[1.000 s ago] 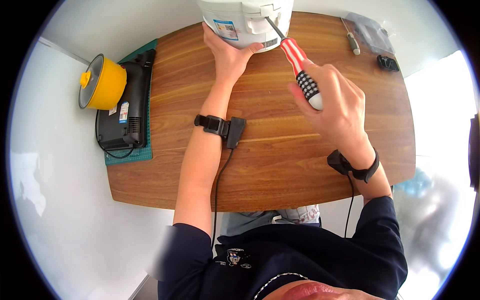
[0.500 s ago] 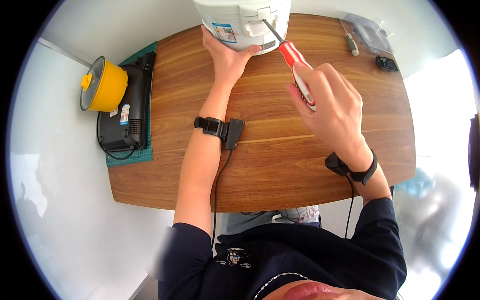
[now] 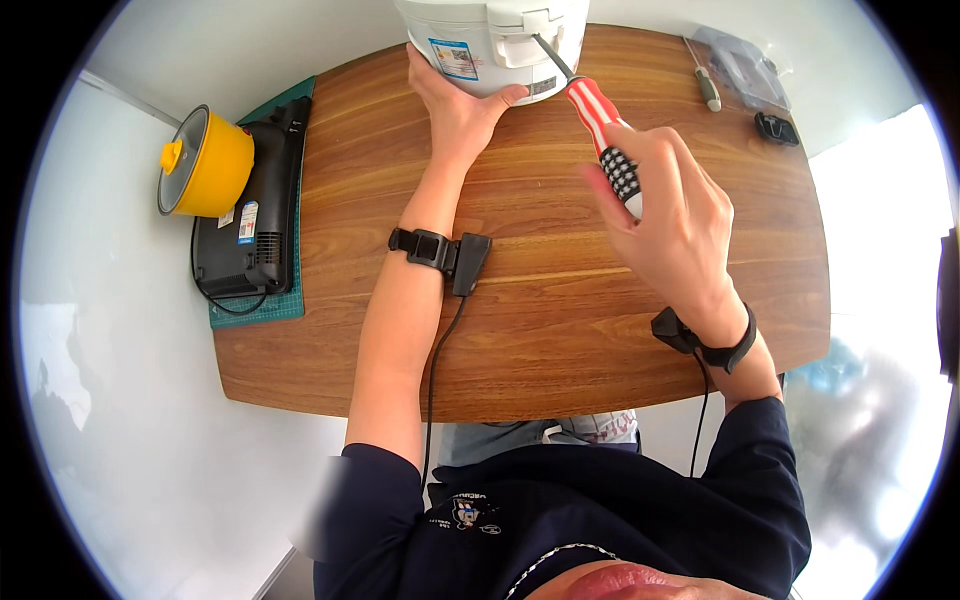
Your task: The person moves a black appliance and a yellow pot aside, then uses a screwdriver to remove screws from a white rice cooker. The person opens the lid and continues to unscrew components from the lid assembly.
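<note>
A white rounded appliance [image 3: 475,25] with a blue-edged label stands at the far edge of the table, its top cut off by the picture's rim. My left hand [image 3: 462,115] braces it low on its left side, fingers round the side and thumb along the lower front. In my right hand [image 3: 675,215] is a screwdriver [image 3: 594,104] with a red-and-white handle and a black-and-white checked grip. Its shaft slants up and left, and the tip meets the recessed latch area on the appliance's front. Whether the tip sits in a screw is too small to tell.
On the left, a yellow pot [image 3: 222,165] with a lid lies tipped on a black appliance [image 3: 235,262] over a green cutting mat [image 3: 285,306]. At the far right lie another screwdriver [image 3: 708,90], a clear plastic package [image 3: 745,70] and a small black object [image 3: 775,128]. Cables trail from both wrist straps.
The screwdriver handle has turned in my right hand, bringing the checked grip into sight. That hand and the white appliance sit slightly further right. My left hand keeps its hold.
</note>
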Available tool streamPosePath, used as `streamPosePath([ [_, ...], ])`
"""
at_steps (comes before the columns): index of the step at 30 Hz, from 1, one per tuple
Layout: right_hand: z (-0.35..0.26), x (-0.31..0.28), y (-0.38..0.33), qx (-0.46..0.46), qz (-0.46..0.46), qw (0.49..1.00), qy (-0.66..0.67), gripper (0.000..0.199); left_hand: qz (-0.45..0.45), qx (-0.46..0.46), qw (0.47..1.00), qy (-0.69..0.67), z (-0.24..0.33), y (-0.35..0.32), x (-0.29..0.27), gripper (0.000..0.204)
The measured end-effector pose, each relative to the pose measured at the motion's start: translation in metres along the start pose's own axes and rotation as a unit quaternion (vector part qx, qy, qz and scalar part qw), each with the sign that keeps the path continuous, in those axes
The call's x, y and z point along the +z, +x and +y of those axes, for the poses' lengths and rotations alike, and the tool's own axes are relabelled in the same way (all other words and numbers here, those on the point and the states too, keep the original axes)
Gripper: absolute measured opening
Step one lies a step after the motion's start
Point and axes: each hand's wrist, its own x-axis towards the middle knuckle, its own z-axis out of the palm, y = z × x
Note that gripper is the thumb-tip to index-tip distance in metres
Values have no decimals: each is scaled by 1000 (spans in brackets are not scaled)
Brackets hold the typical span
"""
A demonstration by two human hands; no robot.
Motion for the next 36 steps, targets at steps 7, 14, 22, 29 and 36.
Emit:
streamPosePath([
  [7, -4, -9, 8, -1, -15, 1000, 5, 39, 3, 2, 1000, 7, 0, -1, 0, 152],
  [14, -2, -5, 4, 17, 20, 1000, -1, 38, 9, -7, 999, 33, 7, -4, 0, 154],
  [22, -6, -11, 8, 24, 2, 999, 21, 42, 6, -2, 999, 36, 5, -4, 0, 153],
  [29, 2, -13, 10, -21, 43, 999, -10, 39, 2, 9, 1000, 23, 1, -1, -2, 153],
  [36, -6, -15, 12, 10, -10, 1000, -13, 41, 5, 8, 1000, 2, -1, -1, 0, 152],
])
